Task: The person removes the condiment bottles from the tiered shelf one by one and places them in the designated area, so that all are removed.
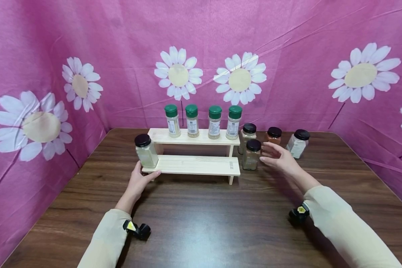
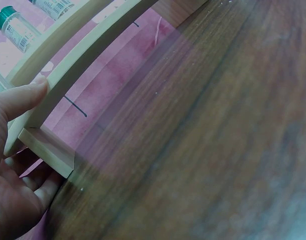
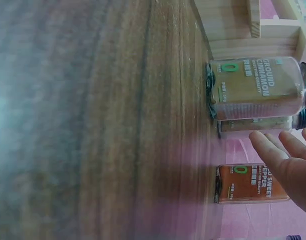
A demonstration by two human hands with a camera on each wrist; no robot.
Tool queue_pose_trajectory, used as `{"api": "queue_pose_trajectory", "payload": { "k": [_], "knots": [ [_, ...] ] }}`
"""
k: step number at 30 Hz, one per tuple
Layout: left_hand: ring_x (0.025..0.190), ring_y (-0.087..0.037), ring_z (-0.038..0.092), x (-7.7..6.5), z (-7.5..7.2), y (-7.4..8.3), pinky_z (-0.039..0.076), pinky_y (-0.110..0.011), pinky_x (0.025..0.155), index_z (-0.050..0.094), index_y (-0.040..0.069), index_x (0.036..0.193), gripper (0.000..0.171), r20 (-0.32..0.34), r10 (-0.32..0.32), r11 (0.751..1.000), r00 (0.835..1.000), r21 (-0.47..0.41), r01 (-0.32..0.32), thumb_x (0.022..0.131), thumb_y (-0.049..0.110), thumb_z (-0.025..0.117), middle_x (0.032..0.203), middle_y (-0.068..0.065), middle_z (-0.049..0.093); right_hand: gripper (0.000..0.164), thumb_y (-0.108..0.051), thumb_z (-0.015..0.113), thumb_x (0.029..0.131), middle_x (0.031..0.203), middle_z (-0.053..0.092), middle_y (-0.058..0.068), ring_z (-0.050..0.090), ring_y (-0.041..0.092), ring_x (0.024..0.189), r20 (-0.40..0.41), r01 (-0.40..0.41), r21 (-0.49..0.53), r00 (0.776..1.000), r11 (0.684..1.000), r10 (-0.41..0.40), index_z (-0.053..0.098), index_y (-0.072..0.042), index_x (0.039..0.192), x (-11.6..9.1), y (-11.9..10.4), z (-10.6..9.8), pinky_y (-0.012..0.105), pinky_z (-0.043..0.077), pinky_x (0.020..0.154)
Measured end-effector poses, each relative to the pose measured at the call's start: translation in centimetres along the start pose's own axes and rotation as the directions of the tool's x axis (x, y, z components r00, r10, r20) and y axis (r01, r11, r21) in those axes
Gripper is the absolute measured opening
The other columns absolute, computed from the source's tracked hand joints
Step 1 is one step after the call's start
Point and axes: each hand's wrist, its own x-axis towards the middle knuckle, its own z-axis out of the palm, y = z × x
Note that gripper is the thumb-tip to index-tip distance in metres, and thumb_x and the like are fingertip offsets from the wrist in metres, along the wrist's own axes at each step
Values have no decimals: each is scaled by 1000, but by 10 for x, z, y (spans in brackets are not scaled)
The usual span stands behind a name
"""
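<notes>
My left hand grips the left end of a two-tier wooden rack. In the left wrist view its thumb lies along the lower board, and the other fingers are partly hidden behind the end leg. A black-lidded spice jar stands on that board's left end, just above this hand. My right hand has its fingers extended and holds nothing. Its fingertips are close to the right side of a ground cinnamon jar, which stands upright on the table beside the rack.
Several green-capped shakers line the upper board. Behind the cinnamon jar stands another black-lidded jar. A red sweet pepper jar and a pale jar stand further right. A pink flowered cloth hangs behind the wooden table.
</notes>
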Motion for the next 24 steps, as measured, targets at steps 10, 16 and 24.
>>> {"api": "queue_pose_trajectory", "payload": {
  "k": [10, 16, 24],
  "knots": [
    [90, -16, 44, 0, 0, 0, 39, -20, 65, 33, 3, 123, 63, 0, 3, 1000, 1000, -2, -3, 72, 7, 69, 114, -13, 45, 47, 6, 57, 79, 105, 54, -8, 53, 7, 93, 39, 114, 185, 992, 976, -123, 40, -1, 122, -21, 0, -4, 25, 44, 73],
    [94, -17, 43, 0, 0, 1, 38, -20, 69, 32, 2, 124, 64, 4, -1, 1000, 1000, -4, 1, 72, 7, 69, 116, -13, 44, 44, 7, 54, 81, 107, 55, -7, 53, 9, 94, 41, 129, 220, 989, 967, -141, 44, -7, 121, -33, -6, -2, 27, 43, 75],
    [95, -17, 42, 0, 0, 2, 37, -20, 70, 32, 3, 125, 64, 3, -10, 1000, 1000, -2, 10, 72, 7, 69, 116, -13, 44, 44, 10, 51, 81, 110, 55, 0, 53, 17, 98, 122, 168, 246, 972, 955, -202, 41, 0, 123, -44, -16, 12, 30, 43, 76]
  ]
}}
